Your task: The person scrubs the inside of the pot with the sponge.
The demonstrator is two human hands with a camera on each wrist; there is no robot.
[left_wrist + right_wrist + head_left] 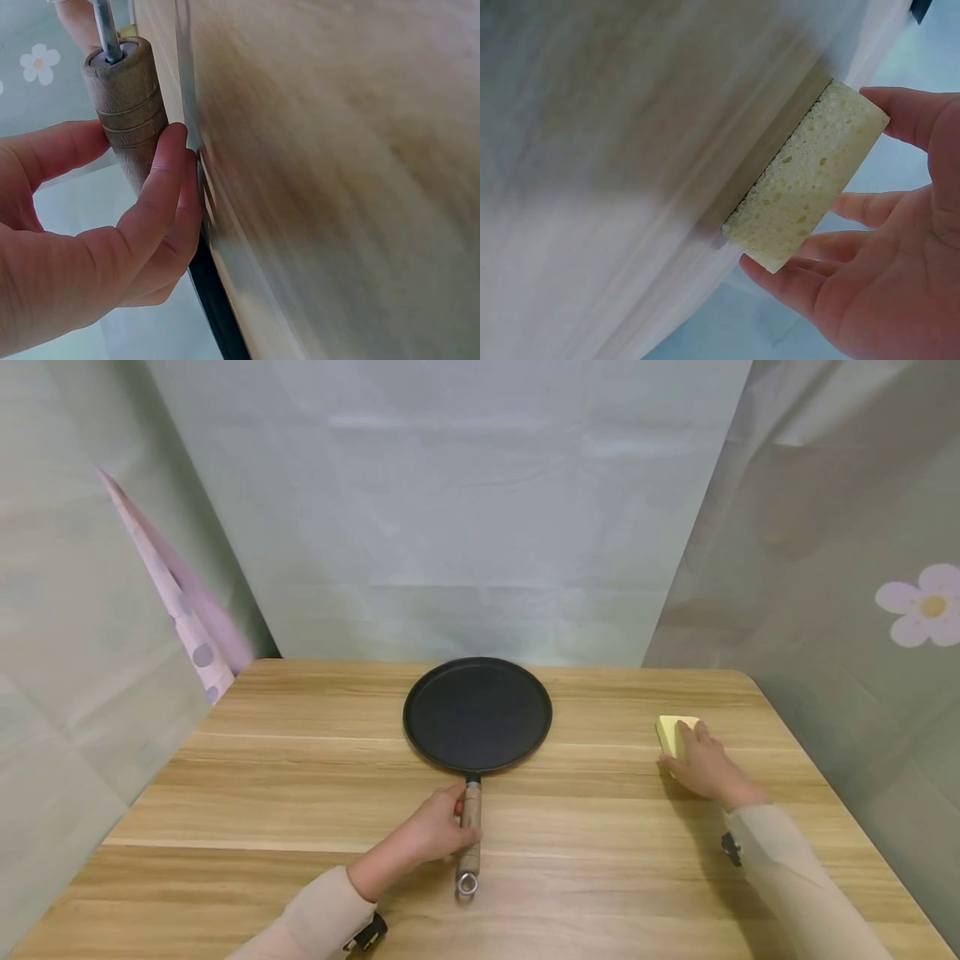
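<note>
We've got a black flat pan lying at the middle of the wooden tabletop, toward the far edge, handle pointing back at us. Pan surface looks bare and dry in the head view; no marks we can make out.

Our left hand is on the wooden handle: fingers curled round it, thumb on the other side, a proper grip. The left wrist view confirms it, with fingertips wrapped against the handle. Pan sits flat, not lifted as far as we can see.

Our right hand is near the right edge of the tabletop, on a yellow sponge. The right wrist view shows the sponge standing on edge against the table with fingers and thumb closing round its sides. We read it as a light pinch, sponge touching the wood, not raised.

Sponge and pan are well apart, bare table between them.

Progress, as we judge it: very early. Both things are in hand, pan steadied, sponge being taken up. Sponge hasn't reached the pan, so no wiping done. Left: bring the sponge over and scrub the pan surface.

Backdrop: pale cloth on three sides, flower print on the right.
</note>
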